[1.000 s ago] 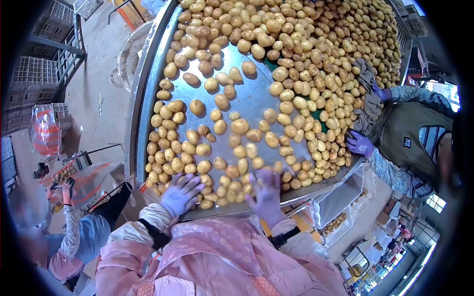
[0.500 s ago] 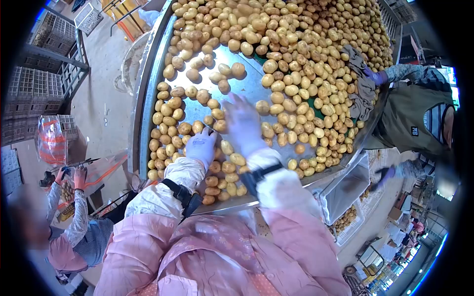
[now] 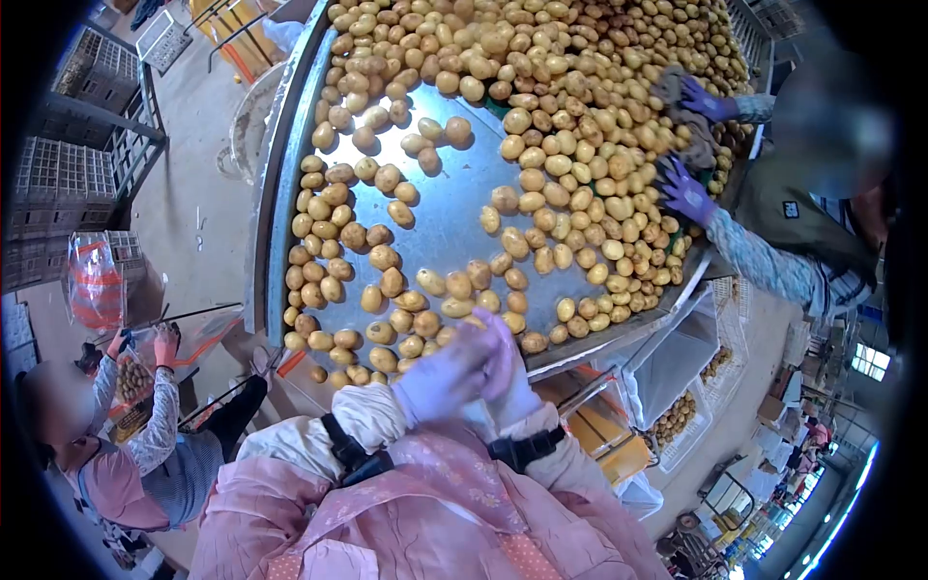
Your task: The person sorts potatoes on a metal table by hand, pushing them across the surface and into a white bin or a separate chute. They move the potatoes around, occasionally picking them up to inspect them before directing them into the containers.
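Note:
Small yellow-brown potatoes cover much of a metal sorting table. My gloved left hand and gloved right hand meet close to my body, over the table's front edge. The fingers of my right hand stretch up and away from me, with no potato visible in them. Motion smears my left hand, and its fingers overlap the right, so their pose and anything between the hands are hidden. Loose potatoes lie just beyond the hands.
At the table's right side, another person's purple-gloved hands reach into the potatoes, beside a grey cloth. Lined crates holding potatoes stand below on the right. To the left, a second person handles a net bag of potatoes near stacked crates.
Both my hands have pulled back from among the potatoes and come together near my body. Potatoes near the front have shifted, baring more metal. The other person's second hand now reaches onto the pile.

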The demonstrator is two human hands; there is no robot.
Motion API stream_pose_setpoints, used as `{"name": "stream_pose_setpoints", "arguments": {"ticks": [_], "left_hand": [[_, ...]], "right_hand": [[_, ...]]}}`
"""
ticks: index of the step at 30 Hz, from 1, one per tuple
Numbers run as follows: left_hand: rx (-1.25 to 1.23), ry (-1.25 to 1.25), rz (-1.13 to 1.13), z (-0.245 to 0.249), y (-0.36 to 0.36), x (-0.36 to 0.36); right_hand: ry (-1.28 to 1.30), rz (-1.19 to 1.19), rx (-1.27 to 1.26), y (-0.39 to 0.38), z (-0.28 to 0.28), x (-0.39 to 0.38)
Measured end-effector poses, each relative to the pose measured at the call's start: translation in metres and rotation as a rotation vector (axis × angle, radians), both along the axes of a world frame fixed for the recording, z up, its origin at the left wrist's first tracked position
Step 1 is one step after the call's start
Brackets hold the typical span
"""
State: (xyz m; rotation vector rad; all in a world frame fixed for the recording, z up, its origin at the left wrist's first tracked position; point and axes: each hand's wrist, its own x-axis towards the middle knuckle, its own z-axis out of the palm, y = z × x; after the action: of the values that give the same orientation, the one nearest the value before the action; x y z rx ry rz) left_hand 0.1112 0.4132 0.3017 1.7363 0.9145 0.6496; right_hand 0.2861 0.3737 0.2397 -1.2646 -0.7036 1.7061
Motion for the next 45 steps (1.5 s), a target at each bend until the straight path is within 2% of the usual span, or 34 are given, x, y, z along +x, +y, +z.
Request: {"name": "stream_pose_setpoints", "arguments": {"ticks": [1, 3, 5, 6, 7, 8, 11, 13, 14, 15, 16, 17, 18, 20, 22, 24, 26, 27, 28, 29, 30, 31, 32, 33, 34, 35, 36, 38, 39, 40, 42, 43, 44, 45], "left_hand": [[-0.001, -0.006, -0.092, -0.001, -0.004, 0.003], [-0.005, -0.019, -0.281, -0.005, -0.015, 0.006], [0.033, 0.150, -0.338, -0.014, -0.004, -0.009], [0.052, 0.234, -0.363, -0.019, -0.001, -0.020], [0.199, 0.380, -0.264, -0.034, -0.005, -0.034], [0.348, 0.524, -0.156, -0.054, -0.008, -0.048], [0.454, 0.544, -0.130, -0.078, -0.010, -0.070], [0.406, 0.522, -0.129, -0.084, -0.018, -0.059], [0.391, 0.514, -0.125, -0.086, -0.016, -0.054], [0.383, 0.459, -0.141, -0.079, -0.016, -0.052], [0.407, 0.464, -0.165, -0.067, -0.017, -0.052], [0.351, 0.556, -0.298, -0.075, -0.025, -0.063], [0.289, 0.641, -0.438, -0.085, -0.034, -0.082], [0.344, 0.480, -0.331, -0.092, -0.046, -0.116], [0.410, 0.528, -0.278, -0.086, -0.055, -0.151], [0.302, 0.621, -0.190, -0.085, -0.058, -0.177], [0.211, 0.543, 0.013, -0.093, -0.057, -0.200], [0.265, 0.567, 0.048, -0.083, -0.043, -0.203], [0.375, 0.623, 0.082, -0.062, -0.023, -0.199], [0.433, 0.668, 0.187, -0.060, -0.006, -0.200], [0.448, 0.629, 0.309, -0.074, 0.011, -0.206], [0.494, 0.723, 0.402, -0.089, 0.028, -0.213], [0.419, 0.772, 0.455, -0.090, 0.050, -0.213], [0.338, 0.741, 0.528, -0.122, 0.067, -0.221], [0.256, 0.838, 0.572, -0.128, 0.081, -0.211], [0.144, 0.925, 0.608, -0.112, 0.095, -0.180], [0.027, 1.017, 0.646, -0.091, 0.106, -0.148], [0.251, 0.768, 0.628, -0.132, 0.112, -0.117], [0.141, 0.832, 0.491, -0.105, 0.110, -0.086], [0.033, 0.891, 0.354, -0.075, 0.107, -0.051], [0.160, 0.654, 0.092, -0.071, 0.074, -0.027], [0.301, 0.644, -0.004, -0.065, 0.052, -0.025], [0.436, 0.638, -0.096, -0.060, 0.030, -0.027], [0.406, 0.628, -0.122, -0.069, 0.008, -0.041]], "right_hand": [[-0.010, 0.014, -0.040, -0.023, -0.008, 0.016], [-0.594, 0.152, 0.246, -0.050, -0.013, 0.063], [-0.661, 0.056, -0.011, -0.072, 0.023, 0.117], [-0.719, 0.072, -0.260, -0.098, 0.030, 0.150], [-0.758, 0.102, -0.512, -0.124, 0.038, 0.183], [-1.321, 0.432, -0.359, -0.140, 0.037, 0.202], [-1.815, 0.111, 0.134, -0.108, 0.062, 0.195], [-1.182, -0.080, 0.155, -0.055, 0.031, 0.158], [-0.867, -0.037, 0.189, -0.015, 0.035, 0.113], [-0.700, 0.154, 0.304, 0.020, 0.037, 0.066], [-0.682, 0.404, 0.467, 0.045, 0.032, 0.018], [-0.886, 0.653, 0.793, 0.064, 0.014, -0.021], [-1.070, 0.805, 0.807, 0.066, -0.015, -0.063], [-1.123, 0.850, 0.614, 0.063, -0.039, -0.104], [-1.016, 0.870, 0.397, 0.071, -0.032, -0.104], [-0.884, 0.781, 0.286, 0.059, -0.028, -0.093], [-0.848, 0.515, 0.364, 0.034, -0.029, -0.040], [-0.877, 0.361, 0.438, 0.020, -0.030, -0.012], [-0.892, 0.199, 0.365, 0.007, 0.003, 0.022], [-1.008, 0.177, 0.441, 0.002, 0.044, 0.070], [-1.306, 0.086, 0.563, -0.017, 0.055, 0.124], [-1.410, -0.038, 0.307, -0.046, 0.067, 0.183], [-1.488, -0.149, 0.012, -0.073, 0.080, 0.242], [-1.518, -0.235, -0.272, -0.100, 0.093, 0.299], [-2.035, -0.122, -0.229, -0.136, 0.090, 0.346], [-2.153, -0.066, -0.568, -0.139, 0.108, 0.348], [-2.079, -0.107, -0.366, -0.134, 0.107, 0.349], [-1.881, -0.178, 0.009, -0.110, 0.084, 0.324], [-1.553, -0.199, -0.007, -0.080, 0.066, 0.284], [-1.425, -0.154, 0.039, -0.042, 0.047, 0.238], [-1.566, 0.132, 0.102, 0.028, 0.006, 0.125], [-1.665, 0.286, 0.056, 0.049, -0.010, 0.073], [-1.686, 0.339, 0.020, 0.053, -0.022, 0.026], [-1.678, 0.219, 0.088, 0.048, -0.038, -0.014]]}}
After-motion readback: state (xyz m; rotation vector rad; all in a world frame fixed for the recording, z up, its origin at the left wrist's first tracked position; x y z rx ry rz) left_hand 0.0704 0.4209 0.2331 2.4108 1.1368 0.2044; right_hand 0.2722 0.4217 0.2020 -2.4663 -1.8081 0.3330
